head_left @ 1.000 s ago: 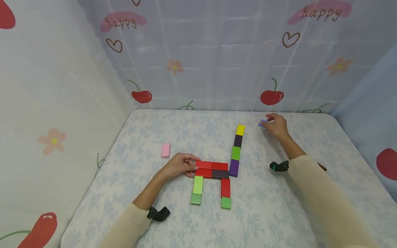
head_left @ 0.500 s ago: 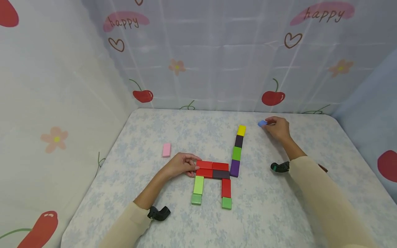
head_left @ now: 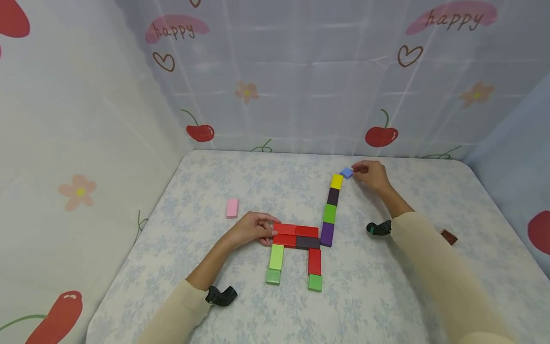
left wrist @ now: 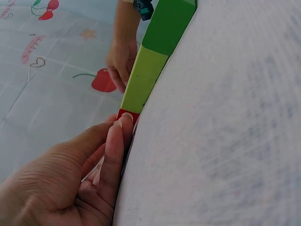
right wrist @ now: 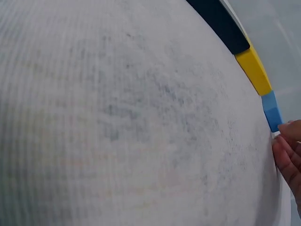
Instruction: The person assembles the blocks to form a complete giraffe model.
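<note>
At the far side of the table, my right hand (head_left: pixel 372 176) pinches the near-right end of a small blue block (head_left: pixel 346 173) between thumb and fingers. The blue block lies by the top of a yellow block (head_left: pixel 337 181); in the right wrist view it looks close to that yellow block (right wrist: pixel 254 69). Below the yellow one, a dark block (head_left: pixel 333 196), a green block (head_left: pixel 330 213) and a purple block (head_left: pixel 327 234) continue the row. My left hand (head_left: pixel 251 229) holds the left end of the red blocks (head_left: pixel 285 240), thumb and fingertips against them.
Beside the lower red block is a dark block (head_left: pixel 307 242). Light green (head_left: pixel 276 257) and red (head_left: pixel 315 262) blocks extend downward, each ending in a green block (head_left: pixel 315 283). A pink block (head_left: pixel 232 208) lies left, a brown block (head_left: pixel 449 237) right. A curtain (head_left: pixel 292 95) stands behind.
My right hand has moved left, bringing the blue block to the yellow block. The brown block shows more fully beside the sleeve. My left hand stays at the red blocks.
</note>
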`<state>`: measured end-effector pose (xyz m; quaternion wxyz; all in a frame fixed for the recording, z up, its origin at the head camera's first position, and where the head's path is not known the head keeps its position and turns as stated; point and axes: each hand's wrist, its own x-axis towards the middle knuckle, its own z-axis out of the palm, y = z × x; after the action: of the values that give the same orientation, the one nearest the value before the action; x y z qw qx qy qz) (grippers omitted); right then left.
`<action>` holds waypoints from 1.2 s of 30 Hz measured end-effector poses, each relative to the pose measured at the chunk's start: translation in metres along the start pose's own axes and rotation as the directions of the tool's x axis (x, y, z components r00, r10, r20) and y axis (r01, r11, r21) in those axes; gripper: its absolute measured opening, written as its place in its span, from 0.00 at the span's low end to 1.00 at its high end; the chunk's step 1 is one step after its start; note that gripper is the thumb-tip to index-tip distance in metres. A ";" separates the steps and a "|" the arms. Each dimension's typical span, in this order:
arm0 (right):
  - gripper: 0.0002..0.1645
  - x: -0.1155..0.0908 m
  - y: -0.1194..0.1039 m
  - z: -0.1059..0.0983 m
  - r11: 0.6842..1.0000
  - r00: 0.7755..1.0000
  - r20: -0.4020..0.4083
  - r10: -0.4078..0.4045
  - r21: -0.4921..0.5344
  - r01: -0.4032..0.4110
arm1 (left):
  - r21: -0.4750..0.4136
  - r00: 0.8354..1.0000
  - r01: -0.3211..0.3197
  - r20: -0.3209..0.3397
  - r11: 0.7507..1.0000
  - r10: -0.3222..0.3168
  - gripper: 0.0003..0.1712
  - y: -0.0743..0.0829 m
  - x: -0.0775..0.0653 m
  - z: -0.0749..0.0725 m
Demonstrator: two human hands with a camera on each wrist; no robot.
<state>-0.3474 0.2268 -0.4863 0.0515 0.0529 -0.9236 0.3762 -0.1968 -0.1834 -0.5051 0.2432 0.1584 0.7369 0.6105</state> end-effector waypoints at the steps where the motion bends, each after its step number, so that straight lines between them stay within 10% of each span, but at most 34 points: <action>1: 0.16 0.000 -0.001 0.001 1.000 1.000 -0.012 0.022 0.001 -0.022 | 0.001 1.000 -0.001 0.002 1.000 0.001 0.20 0.000 0.000 0.000; 9: 0.17 0.000 -0.007 0.006 0.959 0.972 -0.013 0.233 0.171 -0.228 | 0.001 1.000 -0.002 0.008 1.000 0.002 0.20 -0.001 0.003 0.001; 36: 0.18 0.015 -0.013 0.029 0.917 0.951 0.028 0.307 0.259 -0.304 | 0.007 1.000 0.003 -0.002 1.000 -0.003 0.21 0.000 0.000 -0.001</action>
<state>-0.3622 0.1963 -0.4953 -0.0092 -0.0880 -0.8626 0.4980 -0.1971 -0.1838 -0.5050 0.2428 0.1577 0.7395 0.6077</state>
